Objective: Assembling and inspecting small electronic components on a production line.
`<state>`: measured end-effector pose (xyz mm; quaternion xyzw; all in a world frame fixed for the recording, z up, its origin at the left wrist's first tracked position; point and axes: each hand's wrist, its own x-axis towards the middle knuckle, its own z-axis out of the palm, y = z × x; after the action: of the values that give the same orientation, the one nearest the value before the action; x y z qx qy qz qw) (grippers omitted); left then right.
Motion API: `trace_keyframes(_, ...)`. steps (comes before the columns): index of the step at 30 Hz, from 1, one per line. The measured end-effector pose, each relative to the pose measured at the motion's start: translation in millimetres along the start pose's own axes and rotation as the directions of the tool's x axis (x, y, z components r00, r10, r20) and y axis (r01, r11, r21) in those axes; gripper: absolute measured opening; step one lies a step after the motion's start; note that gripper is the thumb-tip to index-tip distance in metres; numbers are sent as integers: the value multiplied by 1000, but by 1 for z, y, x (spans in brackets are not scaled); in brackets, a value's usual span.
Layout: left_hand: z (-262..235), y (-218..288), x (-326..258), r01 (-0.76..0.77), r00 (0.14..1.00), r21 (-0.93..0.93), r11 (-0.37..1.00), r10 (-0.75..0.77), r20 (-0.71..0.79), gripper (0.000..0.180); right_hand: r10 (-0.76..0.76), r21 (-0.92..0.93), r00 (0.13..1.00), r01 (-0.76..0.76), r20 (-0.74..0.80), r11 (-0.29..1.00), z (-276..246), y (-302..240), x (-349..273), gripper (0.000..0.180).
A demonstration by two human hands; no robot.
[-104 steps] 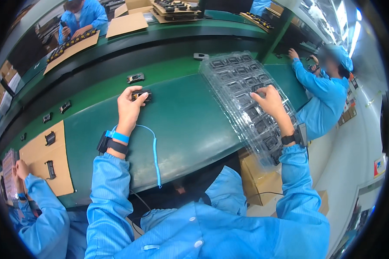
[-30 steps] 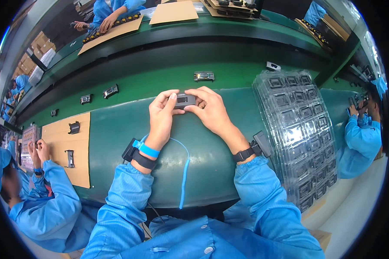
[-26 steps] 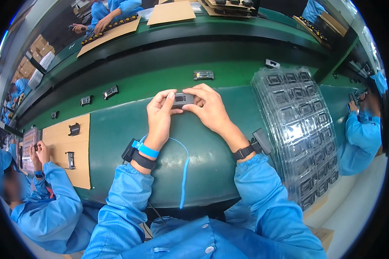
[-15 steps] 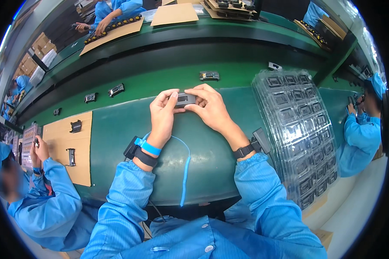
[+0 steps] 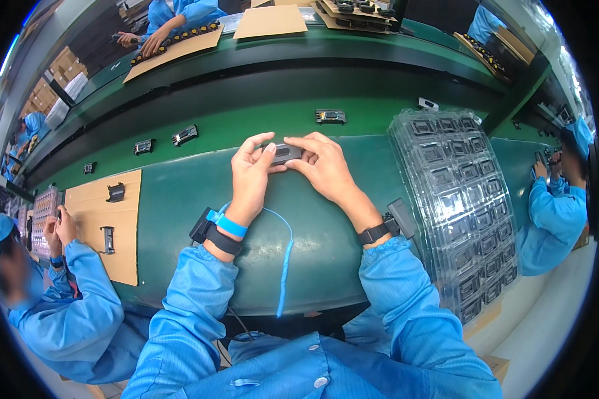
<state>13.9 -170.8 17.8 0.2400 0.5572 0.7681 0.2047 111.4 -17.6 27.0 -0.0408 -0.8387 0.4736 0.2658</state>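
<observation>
A small dark grey plastic housing (image 5: 287, 155) with a slot in its upper face is held level above the green work mat (image 5: 326, 233). My left hand (image 5: 249, 174) grips its left end with the thumb on the near side, the index finger raised off it. My right hand (image 5: 326, 163) pinches the right end between thumb and fingers. The fingers cover both ends of the housing. A blue wrist strap (image 5: 227, 223) with a coiled cord (image 5: 286, 266) is on my left wrist.
Electronic modules, one of them at the middle (image 5: 330, 116), lie on the green conveyor belt (image 5: 259, 126) beyond the mat. Stacked clear trays (image 5: 456, 199) with dark parts stand at right. Cardboard (image 5: 123, 259) with two black brackets lies at left. Co-workers in blue sit on both sides.
The belt's modules have shifted a little to the right. The housing has turned slightly in my fingers, so its slot looks narrower. My hands have stayed in nearly the same place.
</observation>
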Motion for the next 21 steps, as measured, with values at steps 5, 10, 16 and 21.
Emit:
trace_keyframes(5, -4, -1, 2, -3, 1000, 5, 1000, 3, 13, 26, 86, 113, 994, -93, 68, 989, -1, 4, 6, 41)
trace_keyframes(10, 1, 5, -1, -47, 998, 48, 998, 45, 33, 31, 142, 440, 990, -135, 17, 888, 1, 12, 10, 33)
trace_keyframes(16, 3, -6, 2, -26, 995, -40, 999, 22, -97, 43, 141, 156, 952, -101, -273, 983, 6, 31, 31, 30)
trace_keyframes(21, -2, -7, 4, -8, 993, -23, 1000, 6, -115, 36, 29, -124, 943, -74, -330, 990, 11, 34, 49, 25)
